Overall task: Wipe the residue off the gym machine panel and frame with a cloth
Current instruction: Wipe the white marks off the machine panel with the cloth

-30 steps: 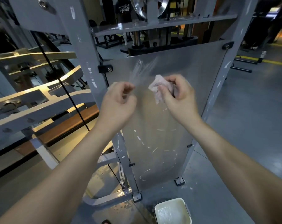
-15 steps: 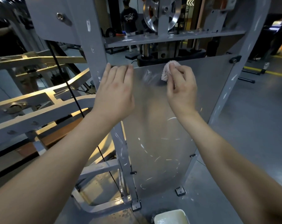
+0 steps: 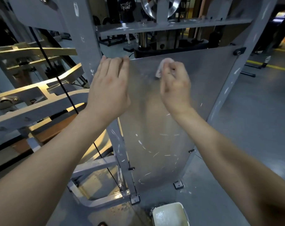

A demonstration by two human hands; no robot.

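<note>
Left hand (image 3: 110, 88): fingers straight, laid flat at the top left corner of the panel (image 3: 203, 88). Right hand (image 3: 174, 84): grips the cloth (image 3: 160, 68) against the upper panel. Residue streaks (image 3: 154, 154) lie below both hands, down the panel's upright long axis. The right hand is nearer.

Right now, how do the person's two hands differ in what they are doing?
The left hand has straight fingers and holds nothing; the right hand curls round a pale cloth. The left hand sits at the top left corner of the panel; the right hand is nearer its middle. Both are at the panel's upper part.
</note>
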